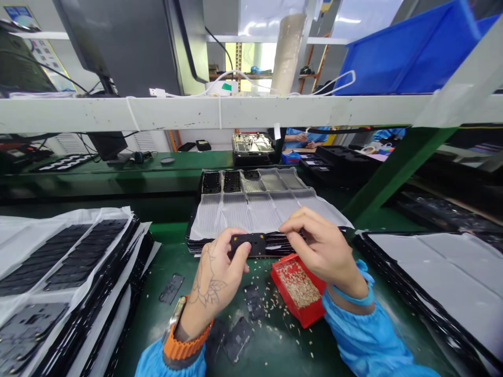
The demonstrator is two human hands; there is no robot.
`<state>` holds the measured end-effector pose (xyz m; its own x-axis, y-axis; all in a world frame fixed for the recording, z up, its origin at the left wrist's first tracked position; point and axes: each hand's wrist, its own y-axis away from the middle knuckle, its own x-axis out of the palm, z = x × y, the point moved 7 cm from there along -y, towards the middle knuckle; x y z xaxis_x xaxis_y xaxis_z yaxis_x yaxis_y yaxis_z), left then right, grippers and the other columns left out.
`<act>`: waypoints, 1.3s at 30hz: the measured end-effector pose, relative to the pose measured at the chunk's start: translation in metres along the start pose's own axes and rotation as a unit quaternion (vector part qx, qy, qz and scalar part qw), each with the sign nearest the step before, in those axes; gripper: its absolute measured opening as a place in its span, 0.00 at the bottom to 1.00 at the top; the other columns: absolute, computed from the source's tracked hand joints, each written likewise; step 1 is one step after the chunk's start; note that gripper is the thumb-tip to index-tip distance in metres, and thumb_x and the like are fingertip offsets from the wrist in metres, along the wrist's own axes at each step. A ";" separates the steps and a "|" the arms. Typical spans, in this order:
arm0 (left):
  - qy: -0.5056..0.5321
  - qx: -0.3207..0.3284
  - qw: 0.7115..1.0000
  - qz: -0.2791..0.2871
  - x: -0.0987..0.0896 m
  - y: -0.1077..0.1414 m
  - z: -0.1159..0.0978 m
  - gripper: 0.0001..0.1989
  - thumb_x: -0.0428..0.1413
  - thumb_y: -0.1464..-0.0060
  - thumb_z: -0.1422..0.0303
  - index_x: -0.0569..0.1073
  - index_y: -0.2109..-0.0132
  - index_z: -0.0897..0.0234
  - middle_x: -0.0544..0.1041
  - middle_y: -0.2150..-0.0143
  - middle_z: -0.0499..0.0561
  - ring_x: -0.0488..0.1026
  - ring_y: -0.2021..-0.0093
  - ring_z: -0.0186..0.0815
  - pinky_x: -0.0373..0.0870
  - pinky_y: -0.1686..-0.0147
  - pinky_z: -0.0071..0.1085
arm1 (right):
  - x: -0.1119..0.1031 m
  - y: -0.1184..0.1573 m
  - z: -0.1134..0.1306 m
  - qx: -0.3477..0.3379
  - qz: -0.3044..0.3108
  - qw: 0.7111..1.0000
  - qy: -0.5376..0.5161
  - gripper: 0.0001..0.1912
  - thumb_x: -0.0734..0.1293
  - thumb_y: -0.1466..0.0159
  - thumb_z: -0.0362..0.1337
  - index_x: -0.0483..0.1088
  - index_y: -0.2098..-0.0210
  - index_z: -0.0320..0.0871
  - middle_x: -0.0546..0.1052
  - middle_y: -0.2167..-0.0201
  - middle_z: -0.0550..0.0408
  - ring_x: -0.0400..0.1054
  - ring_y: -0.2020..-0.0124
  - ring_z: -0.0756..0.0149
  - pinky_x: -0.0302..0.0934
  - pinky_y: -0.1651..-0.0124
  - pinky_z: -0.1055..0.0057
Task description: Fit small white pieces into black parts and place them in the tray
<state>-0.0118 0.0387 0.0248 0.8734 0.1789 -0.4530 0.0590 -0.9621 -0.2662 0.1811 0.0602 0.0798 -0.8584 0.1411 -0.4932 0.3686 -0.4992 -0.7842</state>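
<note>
My left hand (220, 277) grips a flat black plastic part (255, 244) between thumb and fingers, its long side level; small yellowish spots show near its upper edge. Just right of that part, my right hand (322, 251) is in a pinch, thumb and forefinger close together; whatever lies between the tips is too small to make out. Below it stands a red bin (281, 285) partly filled with small tan pieces (301, 288). More black plastic parts (238, 339) lie loose on the green table (283, 351), and tan pieces are scattered among them.
Ahead is a stack of trays (243, 209) with white liners and a few black parts. Stacked trays (78, 262) full of black parts stand left; lined trays (444, 277) stand right. A shelf beam (251, 112) crosses above. A co-worker's hands (302, 137) show far behind.
</note>
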 end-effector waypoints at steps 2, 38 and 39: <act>0.029 0.006 1.000 -0.010 -0.001 0.001 -0.001 0.09 0.55 0.36 0.62 0.74 0.53 0.60 0.76 0.80 0.41 0.73 0.78 0.32 0.64 0.73 0.26 | 0.000 0.000 -0.004 0.015 0.001 1.000 -0.014 0.11 0.62 0.32 0.26 0.74 0.65 0.42 0.74 0.67 0.54 0.71 0.65 0.67 0.66 0.62 0.69; 0.287 -0.048 0.955 0.054 0.023 -0.003 0.008 0.15 0.57 0.39 0.60 0.73 0.51 0.67 0.72 0.83 0.42 0.67 0.82 0.29 0.59 0.79 0.23 | 0.070 0.012 -0.038 0.292 0.052 0.894 -0.337 0.15 0.66 0.35 0.47 0.66 0.72 0.42 0.62 0.83 0.64 0.52 0.82 0.75 0.49 0.78 0.76; 0.301 -0.062 0.950 0.052 0.023 -0.004 0.010 0.15 0.57 0.40 0.60 0.74 0.52 0.67 0.71 0.83 0.42 0.68 0.83 0.29 0.57 0.80 0.22 | 0.069 0.012 -0.036 0.280 0.059 0.901 -0.326 0.16 0.65 0.34 0.47 0.66 0.71 0.42 0.62 0.82 0.64 0.53 0.82 0.74 0.49 0.78 0.76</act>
<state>0.0032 0.0492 0.0067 0.9937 -0.0334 0.1074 -0.0195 -0.9916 -0.1281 0.1394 0.0947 0.0233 -0.9199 -0.3813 -0.0920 0.3891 -0.8572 -0.3374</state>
